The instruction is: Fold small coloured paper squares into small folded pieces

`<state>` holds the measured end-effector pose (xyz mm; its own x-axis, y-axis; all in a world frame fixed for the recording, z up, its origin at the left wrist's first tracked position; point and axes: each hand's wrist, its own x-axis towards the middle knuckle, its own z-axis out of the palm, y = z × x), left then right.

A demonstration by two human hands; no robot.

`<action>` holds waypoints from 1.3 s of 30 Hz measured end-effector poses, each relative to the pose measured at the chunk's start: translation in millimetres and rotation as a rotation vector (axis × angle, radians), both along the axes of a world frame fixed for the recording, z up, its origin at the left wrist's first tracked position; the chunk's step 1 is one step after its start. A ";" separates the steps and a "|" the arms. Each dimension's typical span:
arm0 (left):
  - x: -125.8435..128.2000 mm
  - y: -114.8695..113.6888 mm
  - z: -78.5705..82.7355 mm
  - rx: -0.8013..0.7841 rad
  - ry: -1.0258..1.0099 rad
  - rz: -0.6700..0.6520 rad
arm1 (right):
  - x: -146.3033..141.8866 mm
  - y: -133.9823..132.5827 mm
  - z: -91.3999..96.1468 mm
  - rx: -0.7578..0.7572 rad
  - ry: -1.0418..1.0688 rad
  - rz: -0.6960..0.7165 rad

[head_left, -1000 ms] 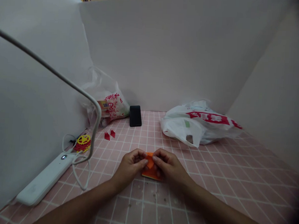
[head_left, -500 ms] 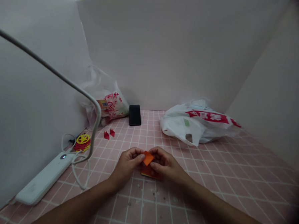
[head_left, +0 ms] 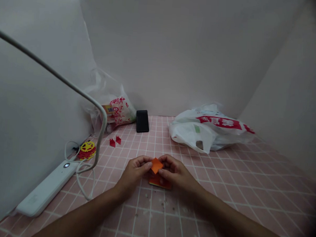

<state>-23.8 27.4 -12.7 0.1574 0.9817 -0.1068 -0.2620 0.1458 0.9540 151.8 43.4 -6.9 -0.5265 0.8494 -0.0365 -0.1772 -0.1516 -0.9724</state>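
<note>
A small orange paper square (head_left: 157,165), turned so it looks like a diamond, is pinched between both hands. My left hand (head_left: 136,172) grips its left corner with thumb and fingers. On the opposite side, my right hand (head_left: 175,172) closes on the right corner, thumb in front. Just below the held piece, a stack of orange paper (head_left: 157,182) lies on the table, partly covered by my right hand. Two small folded red paper pieces (head_left: 115,141) rest farther back on the left.
A black phone (head_left: 142,121) lies at the back, beside a clear plastic bag (head_left: 121,109). Another white plastic bag (head_left: 199,129) sits back right. On the left are a white power bank-like device (head_left: 48,188), a cable (head_left: 94,101) arching up, and yellow and red cut-outs (head_left: 87,148).
The orange paper has shifted very slightly upward and tilted a little between my fingers. Both hands keep their hold, and everything else stays in place.
</note>
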 end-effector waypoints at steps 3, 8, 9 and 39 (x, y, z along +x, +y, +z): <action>0.2 -1.0 1.4 -0.020 -0.070 -0.062 | 1.8 4.3 -4.5 -0.022 0.020 -0.017; 1.4 -1.9 3.5 -0.008 -0.066 -0.074 | 3.6 8.4 -10.5 -0.014 0.042 -0.027; 1.5 -1.8 3.0 -0.010 -0.061 -0.064 | 3.7 8.4 -10.6 -0.012 0.049 -0.025; 0.4 0.9 1.9 -0.052 -0.163 -0.093 | 1.3 6.8 -10.5 -0.042 0.077 0.005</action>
<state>-23.3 28.3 -10.8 0.2662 0.9561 -0.1224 -0.3958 0.2242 0.8906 153.1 50.1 -17.4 -0.5331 0.8455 -0.0314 -0.2502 -0.1930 -0.9488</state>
